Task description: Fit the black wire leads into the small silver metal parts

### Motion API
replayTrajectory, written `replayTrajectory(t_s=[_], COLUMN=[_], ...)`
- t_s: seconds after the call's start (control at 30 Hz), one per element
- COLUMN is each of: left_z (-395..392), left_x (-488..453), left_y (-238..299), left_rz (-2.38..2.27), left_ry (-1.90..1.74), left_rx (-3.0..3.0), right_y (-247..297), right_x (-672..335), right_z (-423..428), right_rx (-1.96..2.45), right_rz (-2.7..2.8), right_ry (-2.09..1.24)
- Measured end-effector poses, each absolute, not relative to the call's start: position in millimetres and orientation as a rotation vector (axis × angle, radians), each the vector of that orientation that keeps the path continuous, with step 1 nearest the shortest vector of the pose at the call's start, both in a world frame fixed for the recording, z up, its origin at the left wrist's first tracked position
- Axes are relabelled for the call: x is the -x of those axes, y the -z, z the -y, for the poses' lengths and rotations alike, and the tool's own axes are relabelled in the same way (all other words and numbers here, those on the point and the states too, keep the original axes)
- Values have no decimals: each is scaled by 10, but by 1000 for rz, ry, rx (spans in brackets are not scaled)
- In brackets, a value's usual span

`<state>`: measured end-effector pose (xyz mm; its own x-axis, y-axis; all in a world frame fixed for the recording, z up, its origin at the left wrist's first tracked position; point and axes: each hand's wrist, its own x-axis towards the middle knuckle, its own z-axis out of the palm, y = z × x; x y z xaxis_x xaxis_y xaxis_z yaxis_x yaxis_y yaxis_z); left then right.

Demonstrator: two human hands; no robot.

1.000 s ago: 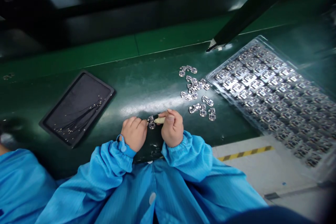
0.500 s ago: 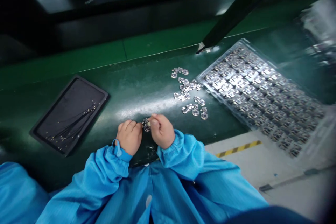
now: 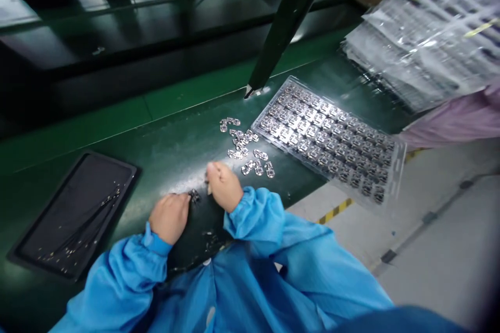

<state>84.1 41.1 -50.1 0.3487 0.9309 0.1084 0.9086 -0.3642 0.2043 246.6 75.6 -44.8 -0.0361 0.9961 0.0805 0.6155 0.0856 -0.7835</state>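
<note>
My left hand is closed, its fingertips gripping the edge of a small circuit board low over the green bench. To its right, apart from the board, my right hand is curled in a pinch. Something small and pale shows at its fingertips, too blurred to name. Beyond the right hand lies a loose group of small silvery circuit boards. On the left side of the bench, a black tray holds thin black cables with small shiny ends.
A clear plastic tray filled with rows of circuit boards stands at the right, overhanging the bench edge. Behind it are stacked, plastic-wrapped trays and another person's pink sleeve. A dark green post slants down to the bench.
My right hand has moved away from the circuit board, which stays in my left hand. The view has shifted, bringing the stacked trays and pink sleeve into clearer sight.
</note>
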Motion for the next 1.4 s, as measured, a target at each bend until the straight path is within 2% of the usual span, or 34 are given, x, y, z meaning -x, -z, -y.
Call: replayTrajectory(t_s=[0.07,0.13,0.2,0.27,0.47,0.63,0.87,1.0,1.2,1.4], left_z=[-682,-905,-997,-941,-427,-215,-79,-28,14,-2], left_x=[-716,-577,-467,-410,-562,-840,-968,-991,-1019,-1042], left_y=[334,197,144,189,429,440,461,456,439,471], left_rz=[-1870,-2302,-2558,-2566,-2155,-1989,-1908,-1811,-1689,-1714], left_ry=[-478,-841,-1036,-991,-451,-261,-284,-298,-366,-480], left_rx=[-2352,-2002,-1713,-1718,-2328,-2445,-2489,-2572,-2591,-2554], right_y=[406,376,361,359,366,377,295,262,292,367], right_x=[-2660,-2859,-3017,-3095,-2806,-2468,-2451,-2495,-2599,-2625], right_z=[-881,-998,-1086,-1135,-1054,-791,-555,-468,-408,-404], right_rx=[1686,1754,1864,1952,1912,1687,1487,1336,1484,1649], right_rz=[1672,1833,2049,2242,2578,2629,2123,2073,1895,1360], right_ry=[-682,-588,-487,-397,-325,-637,-1208,-1385,-1605,-1946])
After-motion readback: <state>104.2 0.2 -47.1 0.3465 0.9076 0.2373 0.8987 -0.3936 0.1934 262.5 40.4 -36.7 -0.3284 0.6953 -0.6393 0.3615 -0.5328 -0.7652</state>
